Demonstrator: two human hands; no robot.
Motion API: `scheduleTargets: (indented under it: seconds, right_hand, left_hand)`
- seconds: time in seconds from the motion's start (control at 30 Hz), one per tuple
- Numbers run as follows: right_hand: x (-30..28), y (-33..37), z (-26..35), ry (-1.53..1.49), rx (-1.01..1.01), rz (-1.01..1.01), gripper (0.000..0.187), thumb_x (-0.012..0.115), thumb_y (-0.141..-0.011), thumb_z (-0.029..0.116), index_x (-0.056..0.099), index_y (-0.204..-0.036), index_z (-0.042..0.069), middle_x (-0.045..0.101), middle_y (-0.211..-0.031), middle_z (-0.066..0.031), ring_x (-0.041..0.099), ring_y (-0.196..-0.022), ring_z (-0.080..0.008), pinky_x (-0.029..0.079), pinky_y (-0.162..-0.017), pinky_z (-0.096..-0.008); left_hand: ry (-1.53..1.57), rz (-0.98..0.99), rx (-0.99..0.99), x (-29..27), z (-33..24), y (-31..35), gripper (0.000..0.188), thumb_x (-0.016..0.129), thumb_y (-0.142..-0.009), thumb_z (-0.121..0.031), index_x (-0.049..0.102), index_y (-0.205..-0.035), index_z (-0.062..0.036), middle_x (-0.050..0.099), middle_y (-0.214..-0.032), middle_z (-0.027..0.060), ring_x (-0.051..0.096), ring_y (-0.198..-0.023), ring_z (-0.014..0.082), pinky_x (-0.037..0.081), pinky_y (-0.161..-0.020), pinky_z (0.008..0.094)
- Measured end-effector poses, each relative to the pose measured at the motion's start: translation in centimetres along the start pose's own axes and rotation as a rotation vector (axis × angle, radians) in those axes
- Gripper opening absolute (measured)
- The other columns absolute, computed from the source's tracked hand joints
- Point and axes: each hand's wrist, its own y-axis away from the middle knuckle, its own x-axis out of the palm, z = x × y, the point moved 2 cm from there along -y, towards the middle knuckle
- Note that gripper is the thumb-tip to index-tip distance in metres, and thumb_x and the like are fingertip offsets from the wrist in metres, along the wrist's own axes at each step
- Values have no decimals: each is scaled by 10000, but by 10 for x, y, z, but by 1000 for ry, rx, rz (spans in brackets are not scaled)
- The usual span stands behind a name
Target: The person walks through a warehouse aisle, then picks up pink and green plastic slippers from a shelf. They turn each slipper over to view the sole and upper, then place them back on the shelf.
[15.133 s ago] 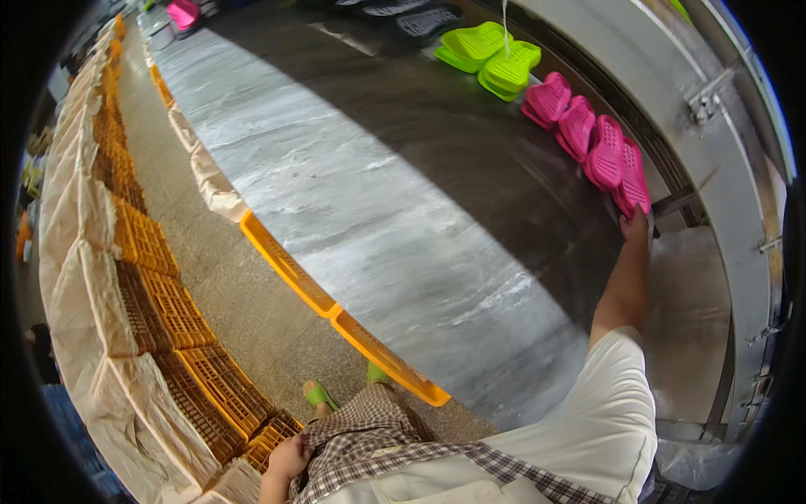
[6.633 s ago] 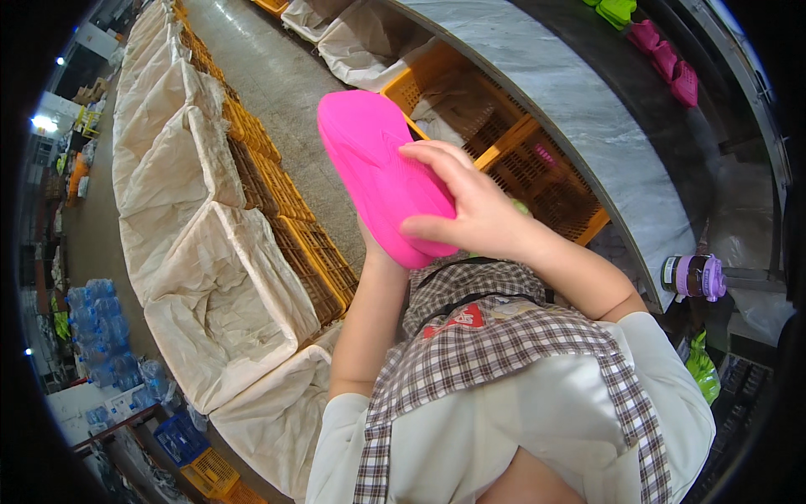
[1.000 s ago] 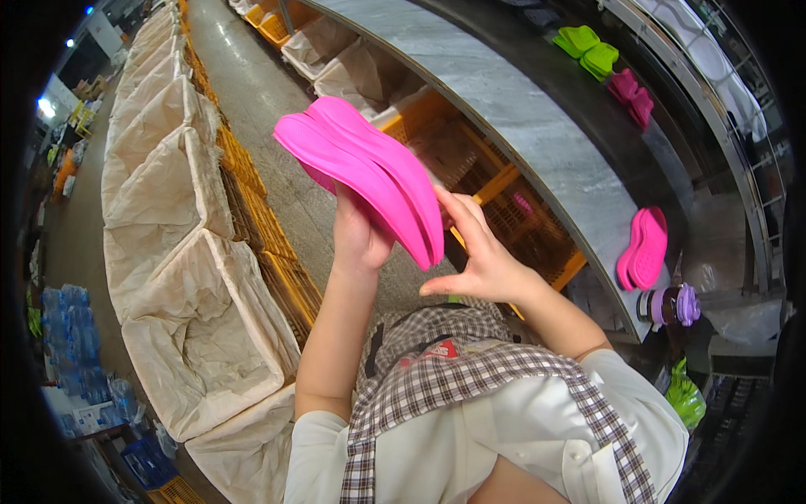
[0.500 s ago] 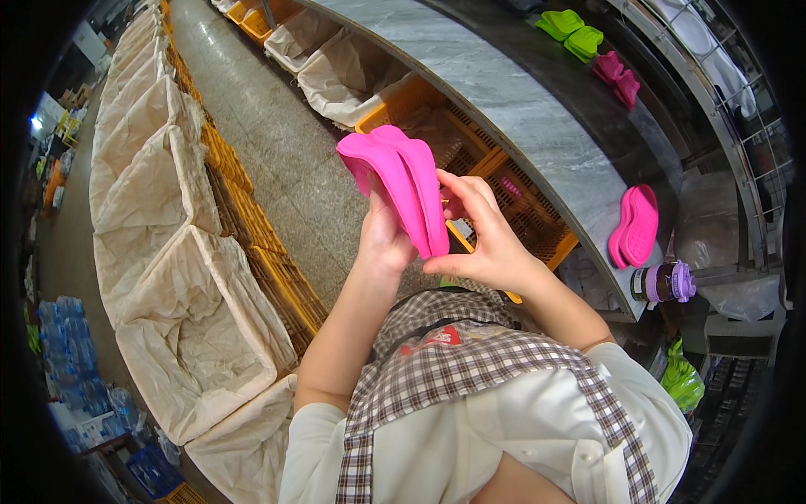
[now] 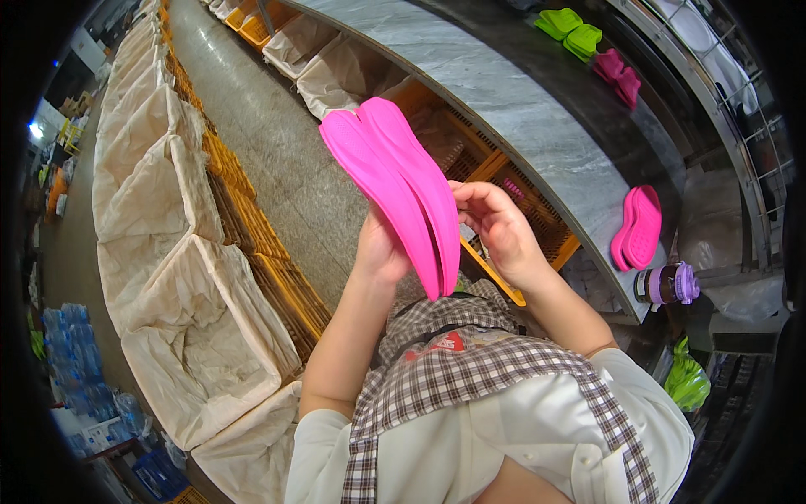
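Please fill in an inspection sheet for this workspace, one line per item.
Surface: grey table, running along the right side.
Job's things: two pink footwear pieces, held side by side; a pink stack lies on the table, with lime-green pieces and darker pink pieces farther off.
Clutter: purple-lidded bottle near the stack; crumpled green plastic at right.
Grips: left grip holds the pair from its left side; right grip is at its right edge, contact unclear.
Cables: nothing seen.
Surroundings: cloth-lined crates at left; blue bottles lower left.
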Motion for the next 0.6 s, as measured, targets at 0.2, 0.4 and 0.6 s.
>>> scheduleTargets:
  seconds: [0.2, 0.4, 0.6]
  right_hand:
    - [-3, 0, 6, -18, 67, -44, 656, 536, -879, 497, 431, -1273, -17, 558, -1141, -98, 516, -1045, -157, 405, -904, -295]
    - [-3, 5, 6, -41, 100, -66, 603, 536, -904, 422, 423, -1290, -27, 559, -1111, -82, 513, -1027, -135, 405, -918, -298]
    - [-7, 9, 4, -15, 72, -71, 552, 526, -915, 396, 452, -1275, -17, 519, -1155, -61, 501, -1033, -132, 397, -920, -288]
  left_hand:
    - [-130, -4, -49, -7, 2, -1, 400, 492, -940, -253, 448, -1258, -15, 574, -1147, 206, 590, -1015, 294, 528, -816, 386]
    - [-185, 120, -20, -15, 4, 0, 510, 521, -905, -362, 463, -1231, 26, 587, -1132, 178, 602, -1016, 272, 516, -853, 386]
    - [-273, 5, 10, -20, 8, 4, 514, 502, -919, -372, 460, -1235, 31, 587, -1132, 176, 610, -1003, 274, 512, -861, 401]
